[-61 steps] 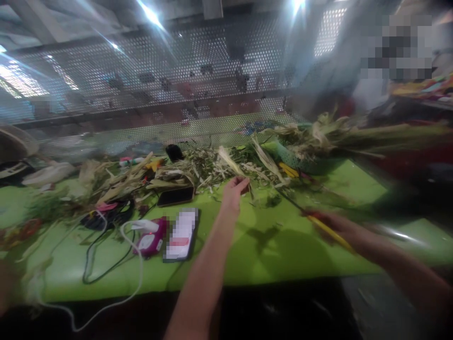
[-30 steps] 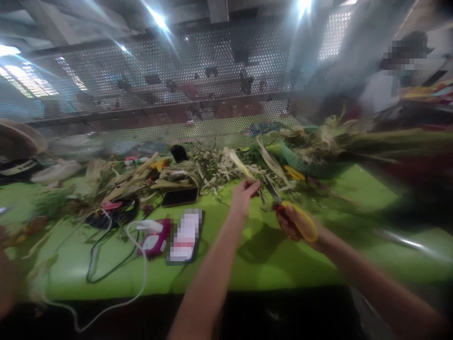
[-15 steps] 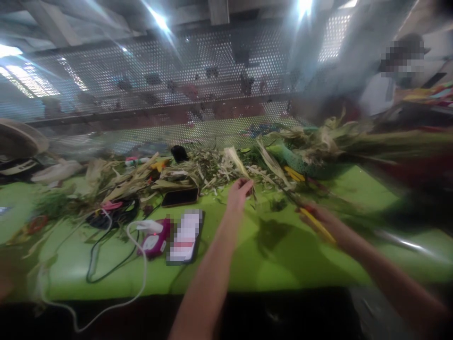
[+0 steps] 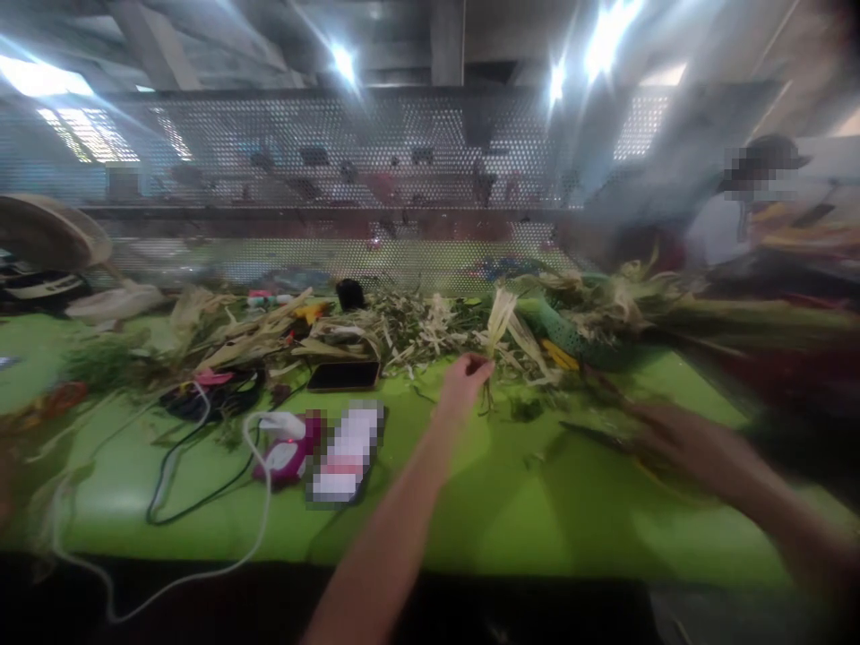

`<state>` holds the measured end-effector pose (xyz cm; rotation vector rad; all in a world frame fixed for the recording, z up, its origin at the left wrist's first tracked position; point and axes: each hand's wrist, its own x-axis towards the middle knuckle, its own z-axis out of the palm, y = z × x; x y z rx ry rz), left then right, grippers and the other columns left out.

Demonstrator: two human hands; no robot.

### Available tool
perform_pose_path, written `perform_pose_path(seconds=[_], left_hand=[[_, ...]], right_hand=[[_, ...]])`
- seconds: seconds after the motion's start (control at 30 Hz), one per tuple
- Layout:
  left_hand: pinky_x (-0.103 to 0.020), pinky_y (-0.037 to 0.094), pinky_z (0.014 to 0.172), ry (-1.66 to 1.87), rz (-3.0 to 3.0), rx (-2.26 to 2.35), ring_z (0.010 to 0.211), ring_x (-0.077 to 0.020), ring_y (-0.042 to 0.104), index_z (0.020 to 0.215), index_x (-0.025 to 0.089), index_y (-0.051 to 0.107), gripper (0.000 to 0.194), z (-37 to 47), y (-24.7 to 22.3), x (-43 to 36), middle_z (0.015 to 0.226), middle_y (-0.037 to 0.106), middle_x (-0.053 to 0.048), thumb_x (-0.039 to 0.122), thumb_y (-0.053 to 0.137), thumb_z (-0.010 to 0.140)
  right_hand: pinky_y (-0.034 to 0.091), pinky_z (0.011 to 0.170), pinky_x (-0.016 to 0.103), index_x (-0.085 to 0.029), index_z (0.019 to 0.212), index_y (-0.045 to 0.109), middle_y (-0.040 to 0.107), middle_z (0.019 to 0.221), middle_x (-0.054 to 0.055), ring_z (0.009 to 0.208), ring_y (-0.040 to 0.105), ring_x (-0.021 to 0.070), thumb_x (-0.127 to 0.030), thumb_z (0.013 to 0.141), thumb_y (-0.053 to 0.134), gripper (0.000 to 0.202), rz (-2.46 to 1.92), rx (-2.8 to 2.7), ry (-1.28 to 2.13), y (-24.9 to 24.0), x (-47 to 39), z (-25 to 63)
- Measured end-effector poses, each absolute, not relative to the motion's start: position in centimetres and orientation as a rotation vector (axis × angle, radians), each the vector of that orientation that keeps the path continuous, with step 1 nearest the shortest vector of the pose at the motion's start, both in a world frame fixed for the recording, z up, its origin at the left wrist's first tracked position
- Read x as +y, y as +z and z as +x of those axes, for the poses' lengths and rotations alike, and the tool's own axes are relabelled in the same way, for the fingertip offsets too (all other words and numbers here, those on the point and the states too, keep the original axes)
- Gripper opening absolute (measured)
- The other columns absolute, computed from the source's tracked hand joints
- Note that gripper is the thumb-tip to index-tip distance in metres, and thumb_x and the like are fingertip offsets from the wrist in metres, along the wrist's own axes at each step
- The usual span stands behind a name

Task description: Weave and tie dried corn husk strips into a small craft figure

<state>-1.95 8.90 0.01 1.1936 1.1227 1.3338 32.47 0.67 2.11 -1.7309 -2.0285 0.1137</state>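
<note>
In the lower middle of the head view, my left hand (image 4: pixel 465 376) pinches a small bundle of pale dried leaves (image 4: pixel 501 321), like corn husk. The leaves fan upward, and thin stems hang below my fingers. On the right, my right hand (image 4: pixel 678 439) is smeared by motion, palm down above the green table. Right beside it is a tool with a dark pointed blade (image 4: pixel 595 434) and a blurred yellow handle. Whether my fingers grip this tool cannot be made out.
Dried leaves and shavings (image 4: pixel 430 327) are heaped along the back of the green table (image 4: pixel 503 520). A lit phone (image 4: pixel 348 452), a dark phone (image 4: pixel 344 375), a purple socket box (image 4: pixel 290 457) and a white cable (image 4: pixel 263 528) lie left. A green basket (image 4: pixel 564 331) stands back right.
My left hand has shifted slightly right with the leaf bundle, which now stands more upright. My right hand has moved right, and the yellow-handled tool is lower.
</note>
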Motion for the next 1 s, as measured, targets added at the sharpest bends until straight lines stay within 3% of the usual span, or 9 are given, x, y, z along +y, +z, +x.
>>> perform_pose_path(seconds=[0.07,0.3,0.43,0.53,0.73,0.87,1.0], left_hand=[[-0.026,0.038,0.069,1.324,1.214,1.108,0.069,-0.012,0.05,0.08,0.015,0.064,0.028,-1.8,0.1,8.7,0.072,0.06,0.0,0.04,0.073,0.071],[-0.026,0.037,0.069,1.323,1.254,1.01,0.068,-0.0108,0.048,0.079,0.015,0.061,0.028,-1.6,-0.1,8.5,0.071,0.056,0.002,0.038,0.073,0.071],[-0.025,0.036,0.069,1.34,1.229,0.969,0.069,-0.0103,0.047,0.079,0.015,0.061,0.029,-1.8,-0.1,8.7,0.071,0.057,0.002,0.039,0.075,0.07],[-0.025,0.036,0.069,1.351,1.201,0.985,0.07,-0.0105,0.048,0.079,0.015,0.061,0.029,-2.0,-0.1,8.9,0.072,0.058,0.002,0.036,0.077,0.067],[-0.025,0.037,0.067,1.338,1.087,1.011,0.067,-0.0109,0.051,0.075,0.015,0.063,0.029,-2.4,-0.7,9.5,0.071,0.062,0.0,0.038,0.077,0.066],[-0.022,0.035,0.057,1.358,0.798,0.964,0.057,-0.0083,0.05,0.071,0.014,0.062,0.032,-2.9,-0.2,9.5,0.064,0.062,0.0,0.039,0.081,0.063],[-0.022,0.043,0.059,1.465,0.556,0.772,0.059,-0.0085,0.057,0.077,0.014,0.065,0.035,-3.5,1.1,9.1,0.067,0.064,0.001,0.033,0.087,0.057]], right_hand=[[0.055,0.079,0.045,-0.027,0.106,0.074,0.075,0.106,0.01,0.09,0.07,0.0317,-0.05,0.084,0.056,0.037,-1.597,-2.067,0.232,4.1,1.7,29.6],[0.053,0.066,0.031,-0.021,0.11,0.071,0.075,0.093,0.007,0.078,0.068,0.0215,-0.051,0.085,0.062,0.04,-1.255,-1.836,0.555,7.8,6.9,17.1],[0.046,0.06,0.028,-0.019,0.085,0.072,0.069,0.071,0.002,0.063,0.06,0.0166,-0.047,0.081,0.065,0.029,-1.168,-1.708,0.582,7.6,9.8,14.4],[0.043,0.056,0.027,-0.019,0.075,0.07,0.065,0.065,0.0,0.058,0.055,0.0147,-0.041,0.077,0.068,0.022,-1.086,-1.629,0.668,7.2,11.2,13.8],[0.046,0.063,0.026,-0.02,0.074,0.069,0.064,0.069,-0.002,0.064,0.055,0.0136,-0.039,0.069,0.076,0.021,-0.936,-1.467,0.988,6.7,11.5,12.9],[0.048,0.071,0.027,-0.022,0.081,0.071,0.07,0.083,0.001,0.071,0.058,0.0141,-0.041,0.074,0.076,0.021,-0.86,-1.463,1.14,5.8,11.0,12.8],[0.049,0.077,0.03,-0.023,0.082,0.07,0.072,0.094,0.002,0.075,0.06,0.0155,-0.038,0.078,0.072,0.016,-0.75,-1.445,1.328,4.6,11.1,13.0]])
